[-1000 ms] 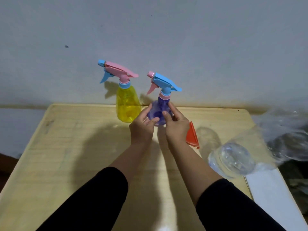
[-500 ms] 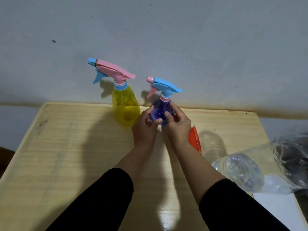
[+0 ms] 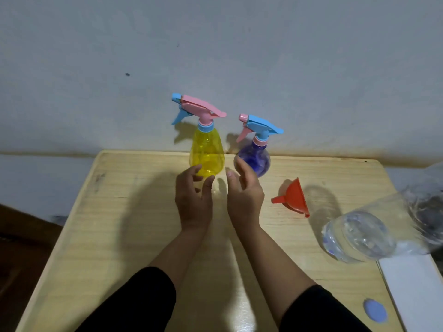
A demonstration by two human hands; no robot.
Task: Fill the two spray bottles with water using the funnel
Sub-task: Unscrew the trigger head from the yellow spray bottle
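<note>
Two spray bottles stand upright at the table's far edge against the wall: a yellow bottle [image 3: 207, 156] with a pink head and, to its right, a purple bottle [image 3: 256, 159] with a blue head. An orange funnel [image 3: 293, 197] lies on its side right of the purple bottle. A large clear water bottle [image 3: 359, 236] lies at the right. My left hand [image 3: 193, 200] is open just in front of the yellow bottle. My right hand [image 3: 244, 195] is open in front of the purple bottle, its fingertips overlapping the bottle's left side; neither hand holds anything.
The wooden table [image 3: 119, 224] reaches to a grey wall. A blue cap [image 3: 375, 313] lies near the front right corner beside a white board [image 3: 414, 291]. Crumpled clear plastic [image 3: 429, 202] sits at the far right edge.
Both hands have let go of the purple bottle and drawn back toward me, fingers spread. The purple bottle now stands alone beside the yellow one. The camera view shifted.
</note>
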